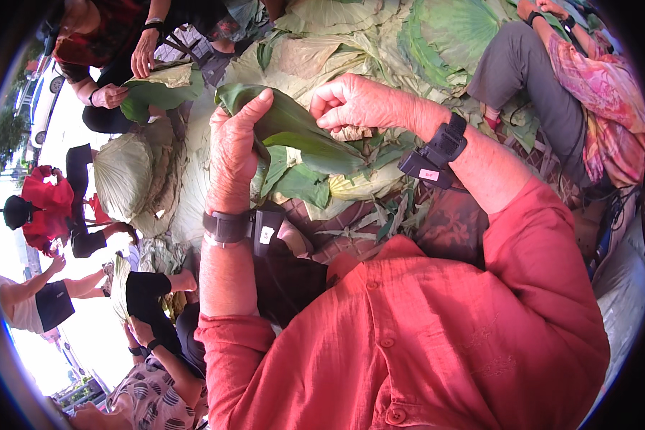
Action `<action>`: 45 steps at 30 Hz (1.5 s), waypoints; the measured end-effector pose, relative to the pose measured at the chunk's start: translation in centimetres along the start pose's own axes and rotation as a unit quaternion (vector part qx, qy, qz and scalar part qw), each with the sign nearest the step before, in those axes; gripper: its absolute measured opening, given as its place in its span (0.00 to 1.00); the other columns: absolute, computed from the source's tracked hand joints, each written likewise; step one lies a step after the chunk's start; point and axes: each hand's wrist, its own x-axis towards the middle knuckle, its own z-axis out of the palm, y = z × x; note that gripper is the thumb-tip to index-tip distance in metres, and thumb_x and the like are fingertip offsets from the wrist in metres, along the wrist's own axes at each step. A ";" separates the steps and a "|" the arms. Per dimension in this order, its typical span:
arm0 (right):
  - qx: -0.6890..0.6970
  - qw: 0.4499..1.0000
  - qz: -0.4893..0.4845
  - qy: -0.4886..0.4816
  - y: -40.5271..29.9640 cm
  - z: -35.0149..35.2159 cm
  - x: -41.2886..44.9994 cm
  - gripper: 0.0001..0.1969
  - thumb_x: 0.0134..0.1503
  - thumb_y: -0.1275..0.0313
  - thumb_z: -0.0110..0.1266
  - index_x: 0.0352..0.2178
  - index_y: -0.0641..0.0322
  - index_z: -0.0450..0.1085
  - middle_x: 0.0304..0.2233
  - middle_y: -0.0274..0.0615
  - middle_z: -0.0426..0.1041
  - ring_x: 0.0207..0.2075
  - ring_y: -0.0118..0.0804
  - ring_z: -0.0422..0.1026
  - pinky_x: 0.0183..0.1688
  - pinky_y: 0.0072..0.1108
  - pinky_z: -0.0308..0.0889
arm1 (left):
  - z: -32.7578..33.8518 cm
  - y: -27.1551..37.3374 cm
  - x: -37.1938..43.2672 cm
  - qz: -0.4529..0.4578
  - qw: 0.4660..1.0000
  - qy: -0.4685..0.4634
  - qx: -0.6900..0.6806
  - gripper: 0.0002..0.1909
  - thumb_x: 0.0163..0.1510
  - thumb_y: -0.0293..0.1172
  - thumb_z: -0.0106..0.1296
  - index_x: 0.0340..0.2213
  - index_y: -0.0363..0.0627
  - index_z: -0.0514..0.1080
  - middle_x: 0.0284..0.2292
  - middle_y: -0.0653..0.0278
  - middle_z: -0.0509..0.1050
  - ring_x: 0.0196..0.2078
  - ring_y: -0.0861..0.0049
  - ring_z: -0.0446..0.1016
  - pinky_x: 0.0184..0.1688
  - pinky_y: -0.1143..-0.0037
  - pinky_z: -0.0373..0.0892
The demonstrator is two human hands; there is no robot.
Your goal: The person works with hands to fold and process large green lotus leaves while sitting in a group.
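My left hand (234, 142) grips a large green lotus leaf (295, 121), its thumb on top and the leaf folded over the fingers. The leaf hangs in loose folds to the right, above other leaves. My right hand (355, 105) is beside the leaf's upper right edge, fingers curled and thumb against the index finger. Whether a bit of leaf edge is pinched there cannot be made out. Under both hands, green leaf pieces (303, 185) and a yellowish leaf (365, 185) lie on the ground.
A broad heap of pale and green lotus leaves (322, 56) spreads ahead. Stacked dry leaves (123, 174) are on the left. Leaf scraps (381, 220) litter the brick paving (349, 244). Co-workers sit at upper left, right and lower left; one holds a green leaf (158, 99).
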 end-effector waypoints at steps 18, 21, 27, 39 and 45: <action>0.026 0.989 -0.086 0.120 0.2 0.3 0.9 0.10 0.51 0.72 0.52 0.34 0.67 0.67 0.29 0.33 0.70 0.33 0.21 0.67 0.38 0.15 0.63 | -0.1 0.4 0.2 0.010 1.000 0.020 -0.003 0.07 0.46 0.25 0.53 0.30 0.39 0.69 0.27 0.64 0.72 0.27 0.78 0.71 0.31 0.78 0.69; -0.074 0.991 -0.089 0.062 -0.4 1.0 0.7 0.19 0.47 0.69 0.55 0.40 0.68 0.64 0.29 0.36 0.71 0.32 0.26 0.68 0.38 0.19 0.64 | -0.2 0.5 0.1 0.021 0.999 0.026 -0.016 0.07 0.46 0.25 0.53 0.30 0.39 0.69 0.27 0.64 0.72 0.27 0.78 0.71 0.32 0.77 0.69; -0.226 0.973 0.001 -0.049 3.2 -0.7 0.5 0.13 0.47 0.74 0.49 0.36 0.67 0.66 0.25 0.39 0.69 0.27 0.26 0.66 0.31 0.20 0.63 | -1.8 1.2 0.9 0.040 0.996 0.073 -0.034 0.09 0.48 0.26 0.52 0.33 0.39 0.69 0.30 0.64 0.72 0.30 0.76 0.72 0.35 0.75 0.69; -0.035 0.979 -0.092 0.176 0.9 -3.4 0.0 0.10 0.50 0.67 0.54 0.27 0.64 0.70 0.23 0.29 0.69 0.29 0.20 0.66 0.36 0.16 0.62 | -8.6 1.3 1.9 0.014 0.983 0.169 -0.073 0.13 0.48 0.30 0.53 0.34 0.36 0.68 0.33 0.61 0.72 0.33 0.74 0.72 0.38 0.74 0.69; -0.053 0.983 -0.078 0.158 0.8 -4.0 -0.7 0.08 0.51 0.70 0.53 0.29 0.64 0.68 0.26 0.28 0.68 0.31 0.19 0.65 0.37 0.14 0.61 | -9.4 1.2 2.0 0.108 0.963 0.245 0.032 0.10 0.44 0.24 0.55 0.32 0.37 0.69 0.28 0.64 0.71 0.27 0.80 0.70 0.33 0.80 0.67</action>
